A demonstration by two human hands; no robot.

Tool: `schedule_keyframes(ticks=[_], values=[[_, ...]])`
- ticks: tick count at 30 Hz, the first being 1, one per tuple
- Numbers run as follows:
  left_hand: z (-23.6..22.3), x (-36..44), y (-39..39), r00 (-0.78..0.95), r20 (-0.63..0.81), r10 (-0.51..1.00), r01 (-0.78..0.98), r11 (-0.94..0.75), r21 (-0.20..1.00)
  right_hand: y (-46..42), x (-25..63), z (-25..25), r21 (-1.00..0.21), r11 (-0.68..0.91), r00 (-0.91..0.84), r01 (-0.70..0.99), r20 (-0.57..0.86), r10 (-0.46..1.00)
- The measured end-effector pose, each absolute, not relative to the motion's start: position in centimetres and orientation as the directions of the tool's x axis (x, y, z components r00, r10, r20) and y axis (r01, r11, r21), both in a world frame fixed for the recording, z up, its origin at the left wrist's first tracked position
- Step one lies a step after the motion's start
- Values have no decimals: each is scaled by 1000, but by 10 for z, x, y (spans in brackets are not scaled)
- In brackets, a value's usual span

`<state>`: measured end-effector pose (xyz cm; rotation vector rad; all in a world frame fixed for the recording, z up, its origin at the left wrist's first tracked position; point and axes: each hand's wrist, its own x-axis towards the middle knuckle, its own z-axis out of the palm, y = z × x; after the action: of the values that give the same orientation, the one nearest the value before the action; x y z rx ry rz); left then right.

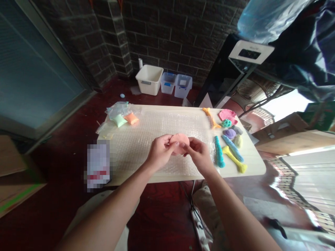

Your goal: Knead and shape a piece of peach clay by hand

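A flat, round piece of salmon-pink modelling clay is held up over the table between my two hands. My left hand pinches its left side, thumb on the near face and fingers behind. From the right, my right hand grips the other edge, with its thumb near the lower rim. Beneath them lies a sheet of bubble wrap. Shaped clay pieces rest to the right: a teal twisted stick, a blue roll, a yellow bone-like piece and an orange one.
A pink clay dish, a teal clay lump and a purple lump sit at the table's right. Green and orange clay packets lie back left. Plastic bins stand beyond the table, near a water dispenser.
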<state>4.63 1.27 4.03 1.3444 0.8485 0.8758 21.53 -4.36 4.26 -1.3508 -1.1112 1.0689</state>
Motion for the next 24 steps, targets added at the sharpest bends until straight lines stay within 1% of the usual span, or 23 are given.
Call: schedule_keyframes(ticks=[2, 5, 10, 13, 16, 19, 22, 24], values=[[39, 48, 13, 441, -34, 897, -59, 67, 996, -42, 217, 44, -999, -48, 174, 9, -46, 984], [36, 51, 13, 449, -35, 893, -73, 76, 994, -42, 220, 45, -998, -67, 170, -2, -66, 983], [36, 56, 12, 484, -70, 872, -123, 147, 982, -47, 225, 42, -996, -63, 174, 62, -51, 983], [38, 58, 13, 460, -83, 884, -179, 184, 966, -47, 225, 42, -995, -47, 187, 86, -31, 982], [39, 57, 14, 424, -12, 906, -187, 100, 977, -47, 223, 44, -999, -8, 191, 41, 0, 982], [38, 55, 15, 426, 61, 902, -144, 1, 990, -46, 222, 44, -997, 74, 257, 26, 78, 963], [38, 54, 14, 433, 83, 897, -140, -24, 990, -48, 222, 41, -985, 136, 294, 107, 162, 942], [39, 55, 13, 421, 65, 905, -169, 8, 986, -51, 220, 38, -972, 156, 296, 175, 203, 933]])
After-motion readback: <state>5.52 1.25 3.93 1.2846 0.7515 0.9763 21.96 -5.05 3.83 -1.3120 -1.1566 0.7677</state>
